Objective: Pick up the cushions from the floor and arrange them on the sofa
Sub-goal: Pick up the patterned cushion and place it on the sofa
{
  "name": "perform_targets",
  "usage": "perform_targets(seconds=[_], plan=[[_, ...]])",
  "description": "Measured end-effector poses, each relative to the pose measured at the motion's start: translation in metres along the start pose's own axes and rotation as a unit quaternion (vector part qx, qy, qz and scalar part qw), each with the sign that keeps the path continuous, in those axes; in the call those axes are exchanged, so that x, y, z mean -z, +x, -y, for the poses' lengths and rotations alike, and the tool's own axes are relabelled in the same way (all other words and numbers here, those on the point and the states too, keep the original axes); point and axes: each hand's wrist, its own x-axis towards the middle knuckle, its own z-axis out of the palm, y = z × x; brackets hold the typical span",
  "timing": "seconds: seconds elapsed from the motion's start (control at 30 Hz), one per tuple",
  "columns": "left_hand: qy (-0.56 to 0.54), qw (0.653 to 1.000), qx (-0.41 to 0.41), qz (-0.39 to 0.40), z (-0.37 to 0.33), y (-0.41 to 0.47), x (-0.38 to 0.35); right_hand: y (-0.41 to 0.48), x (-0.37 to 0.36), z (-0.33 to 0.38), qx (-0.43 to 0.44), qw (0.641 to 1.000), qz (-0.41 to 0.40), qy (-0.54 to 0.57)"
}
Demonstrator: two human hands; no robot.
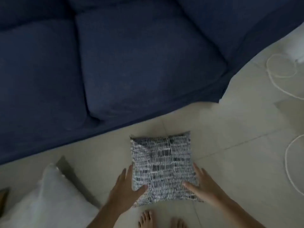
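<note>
Gripping: your left hand (125,188) and right hand (199,186) clasp the patterned cushion (162,165) by its sides, near the blue sofa (115,63).

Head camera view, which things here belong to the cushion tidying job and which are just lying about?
Part of the job: patterned cushion, held at its sides by the left hand and right hand; white cushion on the floor; blue sofa.

Just lying about: white cord looped on the floor at right.
</note>
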Motion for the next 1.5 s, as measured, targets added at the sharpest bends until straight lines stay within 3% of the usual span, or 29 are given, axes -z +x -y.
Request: perform_targets(seconds=[0.2,0.3,0.37,0.53,0.8,1.0,1.27,1.5], plan=[[-0.143,0.989,0.033,0.001,0.065,0.150,-0.073,0.151,-0.042,-0.067,-0.019,0.999,-0.016,0.034],[-0.206,0.978,0.021,0.029,0.077,0.193,-0.096,0.188,-0.057,-0.080,0.010,0.997,0.020,0.072],[-0.248,0.967,0.005,0.048,0.070,0.197,-0.106,0.196,-0.064,-0.080,0.042,0.995,0.037,0.079],[-0.260,0.965,-0.043,0.002,0.028,0.141,-0.098,0.143,-0.044,-0.054,0.045,0.998,0.021,0.046],[-0.241,0.965,-0.107,-0.017,-0.089,-0.049,0.061,-0.063,0.123,0.045,0.067,0.997,0.016,0.044],[-0.224,0.962,-0.135,-0.079,-0.165,-0.128,0.199,-0.140,0.256,0.145,0.124,0.992,-0.028,0.024],[-0.221,0.946,-0.165,-0.171,-0.229,-0.083,0.391,-0.083,0.404,0.292,0.209,0.973,-0.101,-0.005],[-0.103,0.929,-0.211,-0.287,-0.267,0.031,0.532,0.044,0.506,0.407,0.286,0.940,-0.183,-0.047]])
